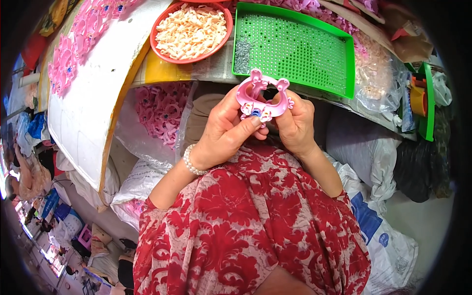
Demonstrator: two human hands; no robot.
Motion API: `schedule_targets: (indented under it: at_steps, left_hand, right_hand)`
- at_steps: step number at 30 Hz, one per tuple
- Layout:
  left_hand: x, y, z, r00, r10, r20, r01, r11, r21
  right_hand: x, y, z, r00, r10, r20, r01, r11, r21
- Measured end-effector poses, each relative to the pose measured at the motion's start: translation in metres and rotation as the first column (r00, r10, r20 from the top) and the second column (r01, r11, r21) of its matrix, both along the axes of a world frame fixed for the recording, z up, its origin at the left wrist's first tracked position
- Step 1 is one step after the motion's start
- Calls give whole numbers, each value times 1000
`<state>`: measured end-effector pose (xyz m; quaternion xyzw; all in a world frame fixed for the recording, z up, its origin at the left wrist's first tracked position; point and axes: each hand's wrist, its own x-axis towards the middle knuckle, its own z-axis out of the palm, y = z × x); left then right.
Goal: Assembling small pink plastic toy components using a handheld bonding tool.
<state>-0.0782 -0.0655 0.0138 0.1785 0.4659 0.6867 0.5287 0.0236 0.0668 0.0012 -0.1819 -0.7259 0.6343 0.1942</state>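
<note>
Both hands hold a pink plastic part (pixel 278 109) in front of my lap. It is a rounded frame with an opening in the middle and two knobs on top. At its lower edge sit a small blue piece (pixel 255 113) and small whitish pieces (pixel 266 116). My left hand (pixel 222 129) grips the left side, its thumb pressed along the bottom by the blue piece. Fingers of my right hand (pixel 299 124) close on the right side, where a small knobbed bit sticks out. The fingertips behind the part are hidden.
Ahead stands a green perforated tray (pixel 350 73) with small metal screws (pixel 242 56) at its left. Beside it, a red bowl (pixel 230 37) holds cream plastic pieces (pixel 189 32). Pink parts (pixel 64 66) lie on a white board (pixel 110 59) at left; more fill a clear bag (pixel 160 115) below.
</note>
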Motion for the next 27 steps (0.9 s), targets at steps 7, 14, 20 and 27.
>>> schedule_targets:
  at_steps: [7, 14, 20, 27]
  left_hand:
    - [2, -1, -6, 975, 39, -220, -47, 998, -31]
    - [1, 2, -7, 966, 54, -252, -58, 998, -8]
    - [-1, 0, -5, 999, 36, -20, -36, 999, -1]
    - [-7, -1, -7, 993, 59, 99, -57, 998, -19]
  right_hand:
    - [1, 4, -11, 996, 73, 57, -57, 968, -244]
    - [4, 0, -23, 996, 93, -4, -82, 855, -513]
    - [4, 2, -27, 994, 102, -42, -109, 849, -518]
    - [-3, -1, -14, 998, 21, 60, -2, 953, -303]
